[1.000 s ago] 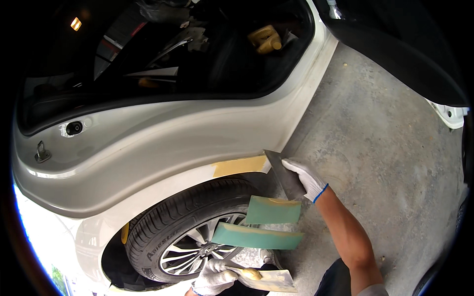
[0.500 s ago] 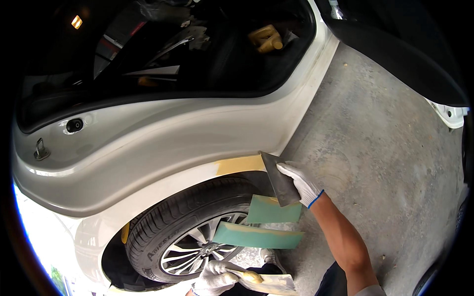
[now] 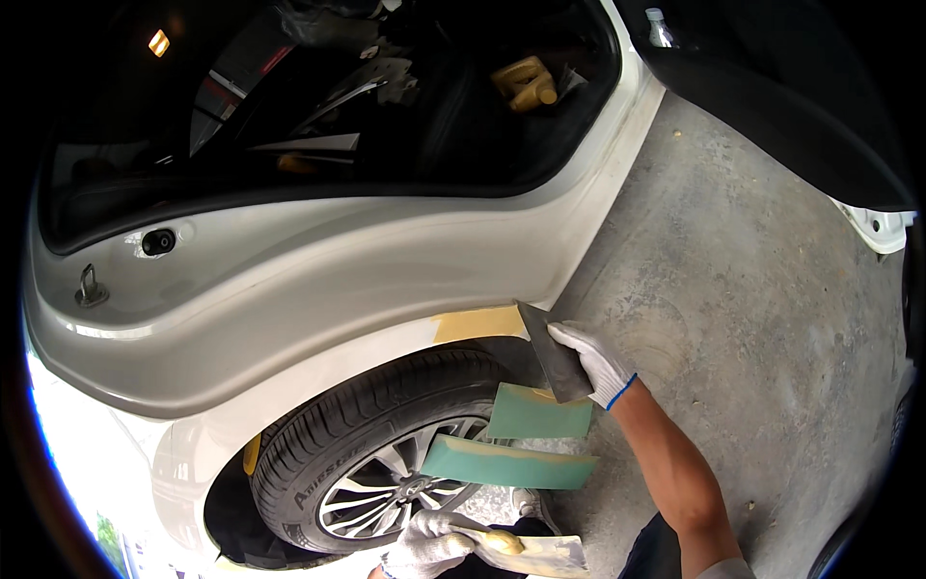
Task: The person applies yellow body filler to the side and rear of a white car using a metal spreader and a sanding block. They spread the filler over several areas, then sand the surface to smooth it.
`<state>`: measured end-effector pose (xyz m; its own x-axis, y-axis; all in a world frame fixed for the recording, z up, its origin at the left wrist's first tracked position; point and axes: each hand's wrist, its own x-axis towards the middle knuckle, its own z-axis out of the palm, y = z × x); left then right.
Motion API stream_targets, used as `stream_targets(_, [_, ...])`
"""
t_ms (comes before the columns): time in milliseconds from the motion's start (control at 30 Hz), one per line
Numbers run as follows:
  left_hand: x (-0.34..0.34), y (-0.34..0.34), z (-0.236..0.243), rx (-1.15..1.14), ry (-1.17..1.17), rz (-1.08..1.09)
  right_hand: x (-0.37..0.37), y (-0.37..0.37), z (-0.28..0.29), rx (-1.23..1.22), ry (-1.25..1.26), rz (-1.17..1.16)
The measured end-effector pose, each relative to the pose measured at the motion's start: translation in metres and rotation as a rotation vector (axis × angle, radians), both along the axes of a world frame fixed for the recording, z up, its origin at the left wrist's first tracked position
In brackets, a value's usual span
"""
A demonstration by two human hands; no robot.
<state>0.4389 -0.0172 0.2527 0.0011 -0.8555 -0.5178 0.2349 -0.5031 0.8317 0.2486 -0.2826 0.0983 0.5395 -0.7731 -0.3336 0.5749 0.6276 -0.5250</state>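
Filler strip lies left of nearer right hand, long axis running leftward; that hand grips dark spreader, edge contact unclear. Left hand holds pale board.

I have the spreader at the right hand's left, the coated patch farther left. Two sheets sit between the hands. Right of the left hand I note a board bearing a paste lump; beyond that hand, the wheel.

Car workshop, yellow filler on fender
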Motion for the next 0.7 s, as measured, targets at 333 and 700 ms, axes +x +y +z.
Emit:
stream_targets(333, [-0.013, -0.009, 0.023, 0.078, -0.085, 0.012, 0.007, 0.008, 0.044, -0.063, 0.090, -0.004])
stream_targets(700, [-0.005, -0.002, 0.020, 0.066, -0.088, 0.026, 0.017, 0.014, 0.065, -0.249, 0.126, -0.007])
